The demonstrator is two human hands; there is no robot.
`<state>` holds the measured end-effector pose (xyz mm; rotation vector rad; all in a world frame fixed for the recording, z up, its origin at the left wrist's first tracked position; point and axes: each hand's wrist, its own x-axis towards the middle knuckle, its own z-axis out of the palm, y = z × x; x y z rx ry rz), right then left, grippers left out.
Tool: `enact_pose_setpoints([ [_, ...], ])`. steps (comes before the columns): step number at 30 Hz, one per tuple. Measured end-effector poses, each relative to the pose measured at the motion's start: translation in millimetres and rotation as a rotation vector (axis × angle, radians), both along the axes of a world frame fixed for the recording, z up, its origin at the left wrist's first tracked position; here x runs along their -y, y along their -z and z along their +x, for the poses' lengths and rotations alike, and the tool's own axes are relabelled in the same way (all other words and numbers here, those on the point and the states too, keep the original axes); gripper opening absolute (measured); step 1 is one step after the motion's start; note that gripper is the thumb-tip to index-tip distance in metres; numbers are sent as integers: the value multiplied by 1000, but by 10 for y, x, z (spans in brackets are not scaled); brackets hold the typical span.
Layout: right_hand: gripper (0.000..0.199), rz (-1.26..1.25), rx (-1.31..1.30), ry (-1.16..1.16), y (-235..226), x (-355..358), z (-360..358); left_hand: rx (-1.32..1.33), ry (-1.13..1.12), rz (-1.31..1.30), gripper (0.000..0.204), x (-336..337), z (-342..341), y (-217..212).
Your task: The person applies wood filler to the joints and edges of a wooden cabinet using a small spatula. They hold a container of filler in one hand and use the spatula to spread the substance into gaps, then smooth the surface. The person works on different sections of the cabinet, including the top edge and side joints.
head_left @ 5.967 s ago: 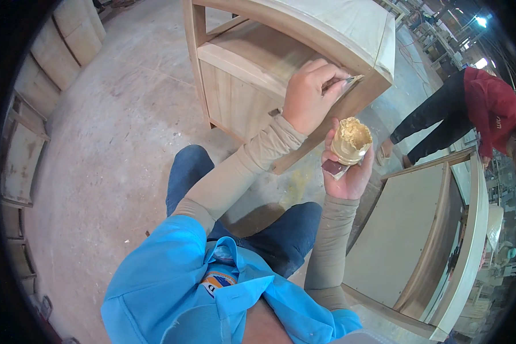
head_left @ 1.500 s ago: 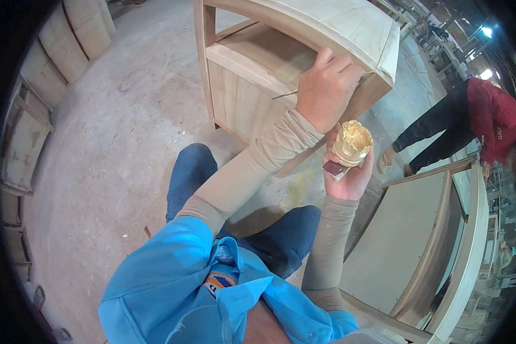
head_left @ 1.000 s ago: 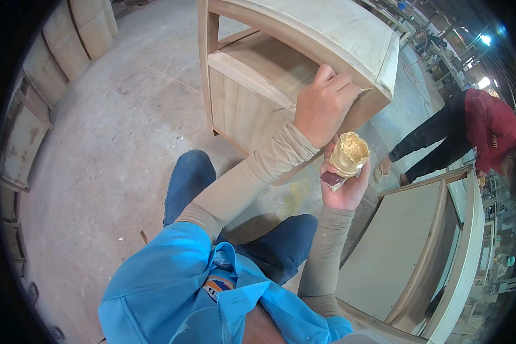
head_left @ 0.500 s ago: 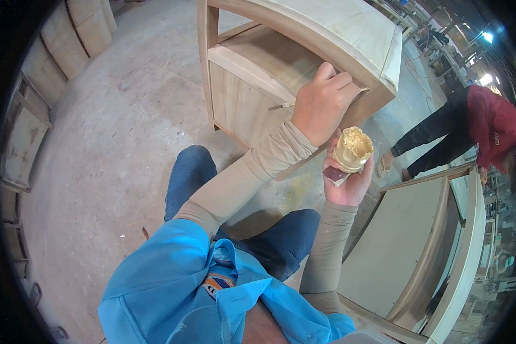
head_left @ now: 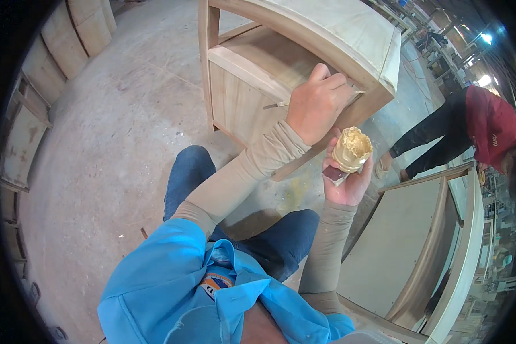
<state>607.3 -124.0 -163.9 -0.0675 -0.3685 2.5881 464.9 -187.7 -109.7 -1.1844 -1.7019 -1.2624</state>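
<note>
My left hand is closed around a thin putty knife. Its slim end sticks out on the left of my fist. Its other end, smeared with pale filler, meets the lower front rail of a bare wooden cabinet, close to the corner. Just below, my right hand grips a small tub caked and filled with yellowish filler. Pressed under the tub in the same hand is a dark red-brown flat piece, which looks like folded sandpaper.
A second wooden cabinet frame with a pale panel lies to my right. Beyond it a person in a red top bends over. Wooden furniture pieces line the left side. My bent knees are below the cabinet on the concrete floor.
My left hand and the putty knife have shifted slightly to the left along the cabinet edge. My right hand with the tub has hardly moved.
</note>
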Motion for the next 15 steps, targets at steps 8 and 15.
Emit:
enact_pose_setpoints([
  [8,53,46,-23,-18,78,-42,8,-116,51,89,21,-96,-153,-79],
  [15,54,73,-19,-19,59,-46,10,-246,65,-20,21,-50,-308,34],
])
